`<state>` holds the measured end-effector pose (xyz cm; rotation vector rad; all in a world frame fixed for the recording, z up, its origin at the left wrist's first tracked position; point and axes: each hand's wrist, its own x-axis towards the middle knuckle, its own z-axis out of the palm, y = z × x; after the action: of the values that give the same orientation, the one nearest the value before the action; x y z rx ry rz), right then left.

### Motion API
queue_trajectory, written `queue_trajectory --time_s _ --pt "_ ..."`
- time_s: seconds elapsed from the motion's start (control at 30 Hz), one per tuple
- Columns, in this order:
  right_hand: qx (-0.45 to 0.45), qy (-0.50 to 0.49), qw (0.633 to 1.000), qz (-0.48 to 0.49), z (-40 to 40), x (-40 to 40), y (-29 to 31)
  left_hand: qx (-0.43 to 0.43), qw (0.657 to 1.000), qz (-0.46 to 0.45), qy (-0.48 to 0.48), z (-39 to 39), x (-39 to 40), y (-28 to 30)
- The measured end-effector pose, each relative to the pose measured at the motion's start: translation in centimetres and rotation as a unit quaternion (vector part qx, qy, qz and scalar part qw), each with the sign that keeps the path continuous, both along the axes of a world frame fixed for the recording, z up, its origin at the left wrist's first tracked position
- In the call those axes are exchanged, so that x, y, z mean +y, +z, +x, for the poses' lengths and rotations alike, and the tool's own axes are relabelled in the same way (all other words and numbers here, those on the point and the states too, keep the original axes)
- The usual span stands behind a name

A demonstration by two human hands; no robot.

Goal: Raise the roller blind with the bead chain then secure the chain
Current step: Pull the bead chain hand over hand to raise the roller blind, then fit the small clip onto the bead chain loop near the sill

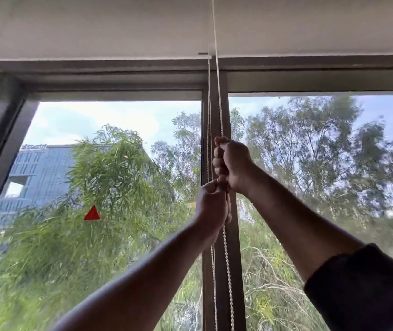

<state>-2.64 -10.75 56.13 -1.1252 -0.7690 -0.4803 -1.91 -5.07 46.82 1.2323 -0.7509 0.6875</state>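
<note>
**Two hands gripping the bead chain before the window mullion**

Right hand (232, 163): fingers (217, 161) curled into a closed fist around the right-hand strand of the bead chain (219, 96), knuckles turned to the left, thumb end uppermost; the strand enters the fist from above and runs taut up to the top of the view. Left hand (212, 206): directly below the right and touching it at the thumb side; fingers folded shut on the same strand, which leaves the hand at its lower edge and hangs down past the bottom of the view; whether this hand also holds the left-hand strand cannot be told. The left-hand strand runs parallel and just beside the first, passing behind the left hand and reappearing under the wrist. Both forearms rise from the lower edge toward the centre; the right arm bears a dark sleeve (367, 290) pushed up below the elbow; the left forearm is bare. Behind the chain stands the dark vertical mullion (219, 283) between two glass panes; a dark window frame (119, 80) crosses above. The roller blind (95, 27), pale and off-white, is drawn up so that its lower edge lies just above the frame's top rail, leaving both panes uncovered. On the left pane sits a small red triangle sticker (92, 214); beyond the glass, leafy trees (310, 149) and a glazed building (38, 173) at left.
</note>
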Motion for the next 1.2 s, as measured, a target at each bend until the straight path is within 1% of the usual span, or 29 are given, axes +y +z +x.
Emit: queue_trajectory --time_s 0.1,0.23,0.3,0.37,0.47,0.6,0.73,0.83,0.97,1.07,1.2 --pt "-0.014 -0.005 1.000 0.009 0.8 0.5 -1.4 -0.002 1.000 0.023 0.006 0.3 0.5 -1.3" --pt "-0.026 -0.011 0.999 0.029 1.4 0.6 -3.4 -0.002 0.997 0.062 0.049 1.1 1.1 -3.2" --pt "-0.023 0.002 0.999 0.032 1.5 0.5 -4.5 0.012 0.996 0.066 0.058 1.3 1.2 -4.1" --pt "-0.018 0.023 0.999 0.014 1.4 0.5 -6.1 0.014 0.996 0.072 0.054 1.3 1.5 -5.4" --pt "0.008 0.077 0.997 -0.009 1.4 0.4 -9.9 0.032 0.995 0.080 0.039 1.6 2.1 -8.3" --pt "0.029 0.099 0.994 -0.023 1.5 -0.3 -16.1 0.061 0.994 0.085 0.015 2.3 2.9 -13.1" --pt "0.074 0.116 0.990 -0.025 1.7 -0.9 -21.7 0.087 0.993 0.082 0.022 3.2 3.4 -18.8" --pt "0.109 0.122 0.985 -0.052 2.6 -1.4 -25.7 0.103 0.989 0.096 0.036 3.8 3.5 -23.8" --pt "0.140 0.146 0.977 -0.071 4.3 -2.1 -31.7 0.166 0.982 0.089 0.022 3.9 3.2 -30.2" --pt "0.170 0.180 0.966 -0.071 5.5 -2.4 -36.3 0.207 0.972 0.099 0.052 4.2 3.1 -34.6" --pt "0.237 0.194 0.949 -0.071 6.7 -2.7 -42.4 0.257 0.950 0.151 0.094 4.8 2.9 -40.8"
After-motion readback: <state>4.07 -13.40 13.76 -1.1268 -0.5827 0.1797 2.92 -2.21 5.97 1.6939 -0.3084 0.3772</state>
